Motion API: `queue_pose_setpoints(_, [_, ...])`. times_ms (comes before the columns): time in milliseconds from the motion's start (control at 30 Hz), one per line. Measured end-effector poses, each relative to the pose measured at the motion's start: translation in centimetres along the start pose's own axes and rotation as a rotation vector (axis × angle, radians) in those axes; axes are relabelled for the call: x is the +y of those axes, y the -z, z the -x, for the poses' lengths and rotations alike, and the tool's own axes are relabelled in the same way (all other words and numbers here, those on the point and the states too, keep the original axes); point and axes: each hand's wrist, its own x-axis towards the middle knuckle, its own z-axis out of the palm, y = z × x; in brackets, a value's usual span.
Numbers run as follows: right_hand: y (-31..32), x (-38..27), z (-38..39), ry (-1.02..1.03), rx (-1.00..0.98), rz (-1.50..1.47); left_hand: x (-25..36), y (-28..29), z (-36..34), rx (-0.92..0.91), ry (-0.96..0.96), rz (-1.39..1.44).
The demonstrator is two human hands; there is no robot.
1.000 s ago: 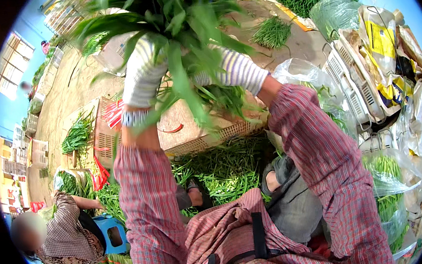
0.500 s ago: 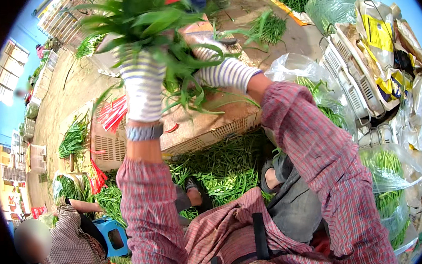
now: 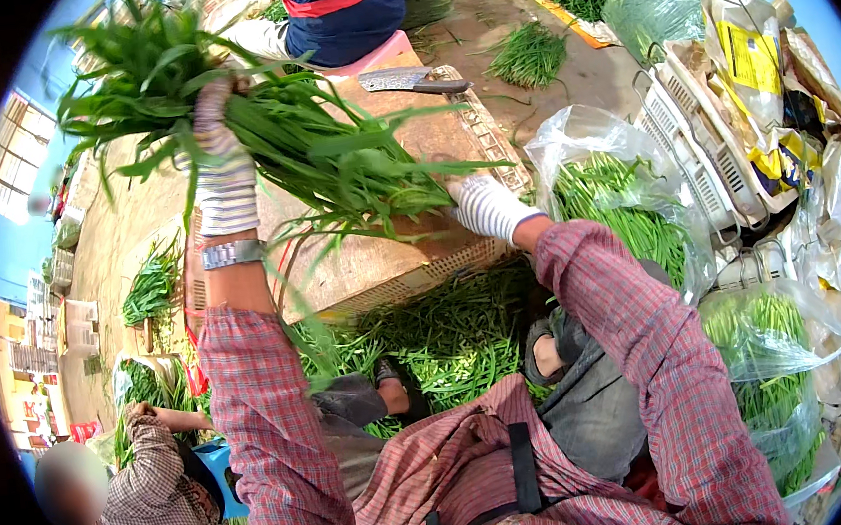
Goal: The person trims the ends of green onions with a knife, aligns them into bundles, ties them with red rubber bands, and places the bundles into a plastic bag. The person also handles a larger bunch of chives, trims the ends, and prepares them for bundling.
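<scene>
Upper left, your striped-knit-gloved left hand [image 3: 216, 130] grips long, flat green leaves [image 3: 326, 156]. Near centre, your right hand [image 3: 485, 204] meets their ends; its closure cannot be told.

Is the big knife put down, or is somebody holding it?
Put down: the knife lies on the brown board, and nobody is touching it.

Green leaves [image 3: 331, 155] hide part of the left hand [image 3: 219, 150], and whether the right hand [image 3: 488, 207] grips the leaf ends cannot be told. The top edge cuts off a person [image 3: 344, 21] in navy and red; the left sleeve [image 3: 264, 396] partly hides a blue stool [image 3: 220, 467], and a co-worker's head [image 3: 72, 486] is blurred.
</scene>
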Motion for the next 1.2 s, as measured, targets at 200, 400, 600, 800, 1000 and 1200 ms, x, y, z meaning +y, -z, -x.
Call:
queue_pose_setpoints(200, [-3.2, -2.7, 8.4, -0.173, -0.079, -0.112, 5.8, -1.7, 1.7, 0.121, -0.056, 0.137])
queue_pose_setpoints(400, [-12.1, -6.2, 17.6, -0.225, -0.209, -0.233, 10.1, -4.2, 3.2, 0.127, -0.145, 0.238])
queue_pose_setpoints(600, [-7.4, -9.4, 19.2, -0.326, -0.894, -0.051, 15.8, -1.3, 2.9, -0.696, -0.135, 0.749])
queue_pose_setpoints(800, [4.8, -10.6, 16.9, -0.068, 0.246, -0.8, 16.0, -0.9, 4.9, -0.885, -0.118, 0.878])
queue_pose_setpoints(1000, [6.5, -18.2, 13.6, -0.196, 0.491, -0.896, 13.4, -5.1, 9.0, -0.97, -0.102, 0.902])
queue_pose_setpoints(1200, [3.0, -19.1, 13.4, -0.204, 0.665, -1.521, 15.3, -3.4, 8.8, -1.183, -0.182, 0.794])
